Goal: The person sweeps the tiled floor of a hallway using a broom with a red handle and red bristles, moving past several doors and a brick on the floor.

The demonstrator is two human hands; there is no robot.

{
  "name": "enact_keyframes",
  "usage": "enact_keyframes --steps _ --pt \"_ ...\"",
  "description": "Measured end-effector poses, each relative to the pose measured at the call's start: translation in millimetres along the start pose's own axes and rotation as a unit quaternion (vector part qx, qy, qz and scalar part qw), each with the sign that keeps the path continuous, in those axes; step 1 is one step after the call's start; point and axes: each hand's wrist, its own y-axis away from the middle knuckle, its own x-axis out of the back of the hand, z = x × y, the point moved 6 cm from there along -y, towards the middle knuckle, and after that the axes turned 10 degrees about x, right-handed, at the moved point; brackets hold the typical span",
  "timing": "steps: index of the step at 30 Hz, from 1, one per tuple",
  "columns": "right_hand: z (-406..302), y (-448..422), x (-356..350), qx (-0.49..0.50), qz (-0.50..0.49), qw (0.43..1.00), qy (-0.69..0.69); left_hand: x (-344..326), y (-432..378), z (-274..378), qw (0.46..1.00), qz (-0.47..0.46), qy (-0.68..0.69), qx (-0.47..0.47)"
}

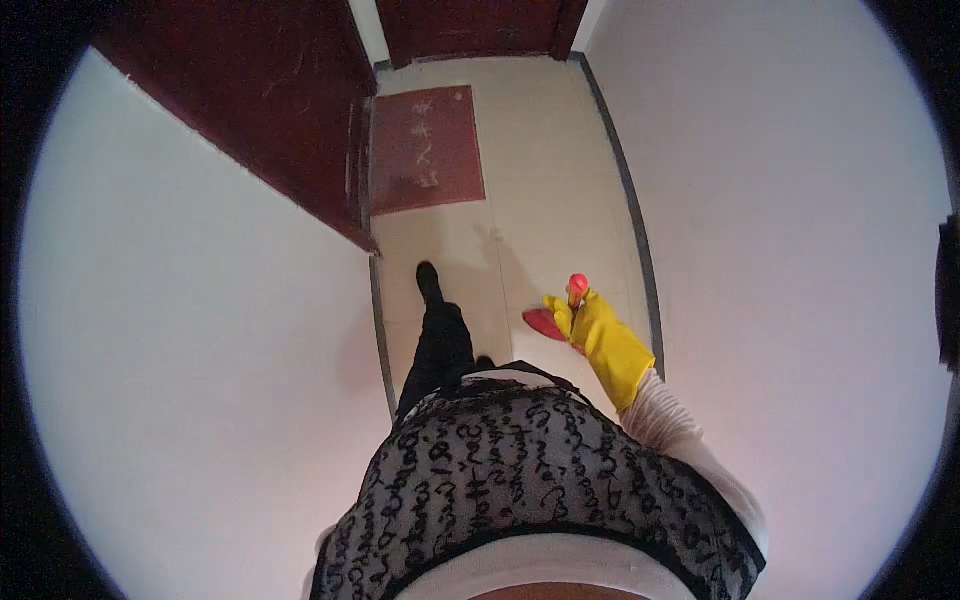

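Observation:
My right hand (604, 341), in a yellow rubber glove, is closed around a handle with a bright pinkish-red rounded end (577, 284). Below and to the left of the glove shows a red piece (543, 323), low towards the floor. It may be the head of the same long-handled tool, but the glove hides the join and I cannot tell. My left hand is out of view. Before me runs a narrow corridor floor of pale tiles (547, 165).
A red doormat (427, 150) bearing writing lies by a dark red door (247, 97) on the left. Another dark red door (480, 26) closes the far end. White walls stand close on the left (187, 300) and right (780, 262), with dark skirting (628, 180) along the floor.

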Motion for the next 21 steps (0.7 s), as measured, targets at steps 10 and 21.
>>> enact_keyframes --steps 10,21 --pt "6 22 19 0.116 0.082 0.974 0.175 48 -87 63 0.884 0.222 -0.372 -0.177" --pt "18 81 -11 -0.003 -0.146 0.977 0.158 32 21 291 0.979 0.06 0.019 -0.193"
